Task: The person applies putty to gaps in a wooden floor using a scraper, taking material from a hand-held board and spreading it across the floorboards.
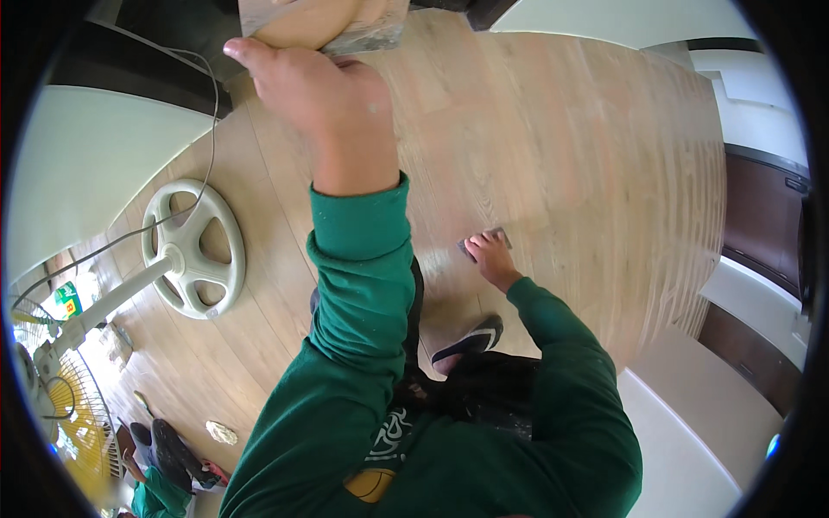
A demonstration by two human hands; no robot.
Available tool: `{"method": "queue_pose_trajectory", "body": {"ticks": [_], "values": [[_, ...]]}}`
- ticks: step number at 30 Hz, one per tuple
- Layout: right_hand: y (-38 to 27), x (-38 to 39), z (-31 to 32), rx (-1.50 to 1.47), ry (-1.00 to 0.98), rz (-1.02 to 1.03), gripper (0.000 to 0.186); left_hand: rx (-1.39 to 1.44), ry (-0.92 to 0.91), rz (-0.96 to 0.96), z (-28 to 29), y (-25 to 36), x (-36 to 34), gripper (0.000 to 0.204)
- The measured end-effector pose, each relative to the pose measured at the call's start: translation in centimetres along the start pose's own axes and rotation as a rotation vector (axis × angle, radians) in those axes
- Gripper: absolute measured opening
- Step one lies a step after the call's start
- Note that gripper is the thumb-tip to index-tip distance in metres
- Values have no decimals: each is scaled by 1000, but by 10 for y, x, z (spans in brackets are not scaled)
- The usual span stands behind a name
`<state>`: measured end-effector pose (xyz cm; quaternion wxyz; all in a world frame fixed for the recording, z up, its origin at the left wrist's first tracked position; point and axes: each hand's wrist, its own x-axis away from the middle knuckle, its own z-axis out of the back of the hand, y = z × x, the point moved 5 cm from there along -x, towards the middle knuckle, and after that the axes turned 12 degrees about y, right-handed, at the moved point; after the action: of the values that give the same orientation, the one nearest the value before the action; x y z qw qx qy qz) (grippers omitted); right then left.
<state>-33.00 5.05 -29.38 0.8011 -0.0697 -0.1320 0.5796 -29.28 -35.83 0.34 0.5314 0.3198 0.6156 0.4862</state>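
Note:
My left hand (324, 95) is raised near the top of the view, its fingers closed under a flat board (380, 33) whose far part runs out of the picture. A smooth beige paste (311, 22) is spread on that board. Lower and to the right, my right hand (490, 259) is closed over a small flat grey-brown piece (501, 233). Only its ends show past my fingers, so its exact kind is unclear; it is down at the wood-look floor (587, 173). Pale streaks mark the floor around it.
A standing fan's white round base (179, 259) is on the floor at left, with a grey cable (213, 104) running past it. Another person (160, 488) in green sits at lower left, near a crumpled pale cloth (221, 432). Pale walls and dark doors (760, 216) border the floor.

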Motion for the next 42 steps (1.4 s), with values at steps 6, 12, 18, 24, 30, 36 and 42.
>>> {"method": "queue_pose_trajectory", "body": {"ticks": [6,12,18,24,30,36,42], "values": [[20,-136,48,-12,403,-28,44,469,20,402,3,13,-4,63],[43,-229,38,94,485,-59,38,620,16,435,8,18,-9,56],[44,-256,27,123,479,-163,37,877,85,652,8,26,-13,62],[35,-277,27,163,400,-244,35,-136,-87,-107,13,16,-10,67],[18,-246,11,47,327,-84,37,391,56,373,-10,5,-3,60],[0,-152,6,8,188,52,42,787,91,695,-35,-2,5,58],[-12,-42,-4,-34,133,57,38,811,-76,661,-53,-11,12,62]]}}
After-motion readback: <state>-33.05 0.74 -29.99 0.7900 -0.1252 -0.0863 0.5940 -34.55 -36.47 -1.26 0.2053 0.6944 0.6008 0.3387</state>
